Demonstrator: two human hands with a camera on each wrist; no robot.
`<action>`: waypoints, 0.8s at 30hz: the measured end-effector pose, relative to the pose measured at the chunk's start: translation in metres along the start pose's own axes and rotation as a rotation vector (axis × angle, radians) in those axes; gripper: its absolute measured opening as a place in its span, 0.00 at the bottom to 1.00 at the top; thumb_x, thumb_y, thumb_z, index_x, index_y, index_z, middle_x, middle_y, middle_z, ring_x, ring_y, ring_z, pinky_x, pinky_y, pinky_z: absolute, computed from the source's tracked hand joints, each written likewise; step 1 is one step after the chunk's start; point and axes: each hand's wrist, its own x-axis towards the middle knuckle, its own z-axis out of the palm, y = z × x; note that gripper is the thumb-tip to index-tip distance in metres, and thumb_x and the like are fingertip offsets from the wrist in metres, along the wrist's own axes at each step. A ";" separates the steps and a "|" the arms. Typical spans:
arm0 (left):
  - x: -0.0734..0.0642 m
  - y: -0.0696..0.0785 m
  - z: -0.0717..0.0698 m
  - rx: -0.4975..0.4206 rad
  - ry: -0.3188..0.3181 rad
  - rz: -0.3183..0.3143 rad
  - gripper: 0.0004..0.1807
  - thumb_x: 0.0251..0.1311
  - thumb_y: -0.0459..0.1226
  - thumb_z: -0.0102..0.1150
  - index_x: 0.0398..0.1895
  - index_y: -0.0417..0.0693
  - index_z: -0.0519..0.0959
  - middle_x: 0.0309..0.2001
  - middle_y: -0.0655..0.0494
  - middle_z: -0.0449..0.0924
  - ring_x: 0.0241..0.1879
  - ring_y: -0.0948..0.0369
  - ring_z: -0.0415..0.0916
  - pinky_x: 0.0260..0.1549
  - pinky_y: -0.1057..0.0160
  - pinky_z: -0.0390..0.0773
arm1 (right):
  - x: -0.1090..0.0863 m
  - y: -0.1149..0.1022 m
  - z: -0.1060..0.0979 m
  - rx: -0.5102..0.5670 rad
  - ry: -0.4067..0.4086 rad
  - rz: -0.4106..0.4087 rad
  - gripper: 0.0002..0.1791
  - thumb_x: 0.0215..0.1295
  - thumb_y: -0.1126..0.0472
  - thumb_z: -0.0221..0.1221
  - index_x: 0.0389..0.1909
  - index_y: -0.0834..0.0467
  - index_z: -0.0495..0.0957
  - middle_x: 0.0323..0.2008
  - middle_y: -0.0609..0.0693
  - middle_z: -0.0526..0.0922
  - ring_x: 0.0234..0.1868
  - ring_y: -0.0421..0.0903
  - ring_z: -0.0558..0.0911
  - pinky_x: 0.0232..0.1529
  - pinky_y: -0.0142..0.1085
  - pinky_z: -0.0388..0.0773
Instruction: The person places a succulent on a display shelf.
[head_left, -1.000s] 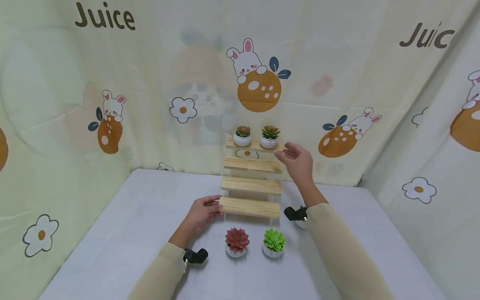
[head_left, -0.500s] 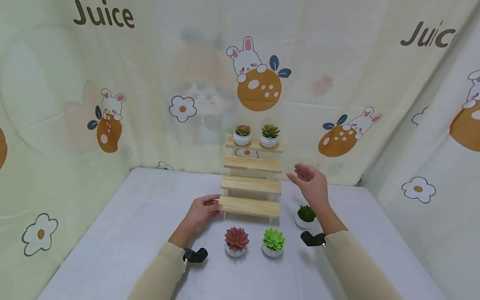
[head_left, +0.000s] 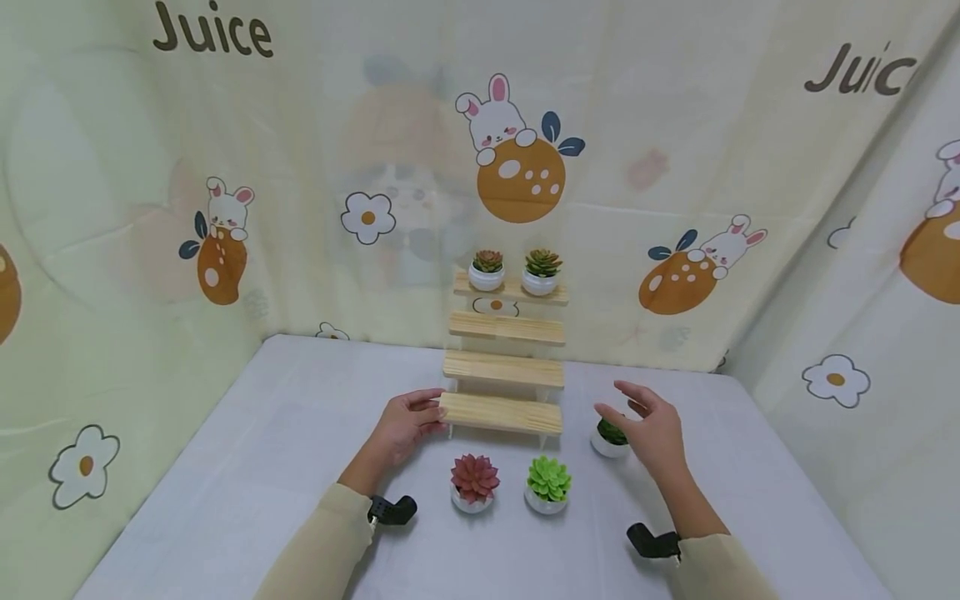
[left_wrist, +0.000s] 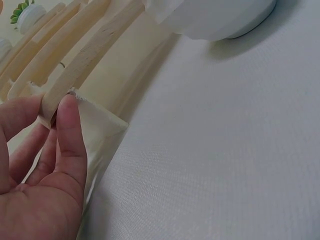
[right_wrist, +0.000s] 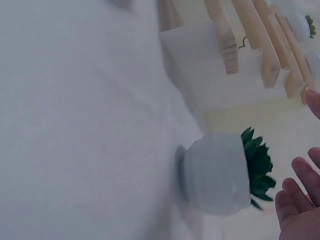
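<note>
A tiered wooden stand (head_left: 500, 412) with several step shelves stands at the back of the table. My left hand (head_left: 403, 429) grips the left end of its lowest shelf; in the left wrist view, thumb and fingers pinch the board (left_wrist: 85, 60) between them. At the stand's right, my right hand (head_left: 656, 433) hovers by a dark green potted succulent (head_left: 610, 443), thumb and fingers spread, holding nothing. The right wrist view shows a gap between those fingers and the white pot (right_wrist: 217, 172).
On the top shelf sit a reddish-green succulent (head_left: 487, 271) and a green, red-tipped one (head_left: 541, 273). In front of the stand are a red succulent (head_left: 474, 483) and a bright green one (head_left: 548, 485). A printed curtain (head_left: 420, 142) hangs behind the table.
My right hand has come down and to the right, from beside the top shelf to the dark green succulent. My left hand has stayed on the lowest shelf.
</note>
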 end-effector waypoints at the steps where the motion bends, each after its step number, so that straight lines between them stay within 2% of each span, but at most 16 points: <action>1: 0.000 0.000 0.000 0.000 0.001 -0.003 0.23 0.66 0.24 0.61 0.65 0.37 0.78 0.48 0.45 0.83 0.40 0.58 0.85 0.45 0.60 0.89 | -0.003 0.003 -0.001 -0.002 0.003 0.012 0.40 0.62 0.40 0.70 0.69 0.57 0.74 0.72 0.58 0.72 0.72 0.62 0.71 0.71 0.55 0.73; 9: 0.002 -0.002 0.000 -0.010 0.003 0.004 0.23 0.65 0.24 0.62 0.65 0.37 0.78 0.47 0.46 0.83 0.40 0.59 0.85 0.44 0.61 0.89 | -0.018 0.020 -0.006 -0.006 -0.026 0.085 0.48 0.58 0.40 0.72 0.74 0.57 0.67 0.76 0.59 0.65 0.76 0.63 0.65 0.74 0.54 0.69; 15: 0.000 0.000 0.000 -0.036 -0.023 0.018 0.24 0.65 0.23 0.60 0.65 0.33 0.76 0.44 0.48 0.83 0.38 0.60 0.84 0.41 0.63 0.89 | -0.024 0.028 -0.006 0.051 -0.074 0.132 0.52 0.58 0.43 0.74 0.76 0.61 0.61 0.76 0.62 0.64 0.77 0.60 0.64 0.75 0.51 0.67; 20: -0.001 0.000 0.001 -0.044 -0.027 0.019 0.24 0.65 0.23 0.60 0.65 0.32 0.75 0.43 0.48 0.83 0.37 0.60 0.84 0.41 0.64 0.89 | -0.026 0.032 -0.004 0.087 -0.108 0.195 0.52 0.59 0.46 0.74 0.77 0.62 0.59 0.76 0.62 0.64 0.76 0.60 0.66 0.74 0.47 0.70; 24: 0.001 -0.002 0.000 -0.044 -0.026 0.017 0.24 0.65 0.23 0.61 0.65 0.33 0.76 0.44 0.48 0.83 0.38 0.60 0.84 0.40 0.64 0.89 | -0.028 0.035 -0.003 0.110 -0.133 0.227 0.52 0.60 0.48 0.73 0.78 0.63 0.57 0.76 0.64 0.64 0.74 0.60 0.69 0.70 0.40 0.74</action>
